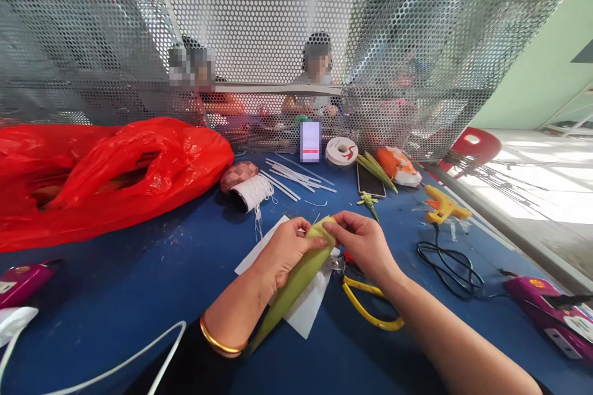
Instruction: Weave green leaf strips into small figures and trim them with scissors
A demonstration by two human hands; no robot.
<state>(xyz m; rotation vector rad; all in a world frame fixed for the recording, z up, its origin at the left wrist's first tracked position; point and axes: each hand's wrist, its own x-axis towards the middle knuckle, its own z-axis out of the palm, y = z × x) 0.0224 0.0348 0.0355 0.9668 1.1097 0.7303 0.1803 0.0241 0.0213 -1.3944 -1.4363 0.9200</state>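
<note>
Now pinching green sheet [300, 273] at upper end with left hand [286, 248] and right hand [365, 244]; apparently gathering edge; calls for even pressure.

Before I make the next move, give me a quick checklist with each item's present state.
1. Green piece held: ok, left hand grips it and right hand pinches its upper end.
2. Yellow-handled tool fully in view: not ok, partly hidden by the right hand and arm.
3. Glue gun away from both hands: ok, lying off to the right.
4. Glue gun hot: cannot tell.
5. Thread neatly wound: not ok, loose strands trail off.
</note>
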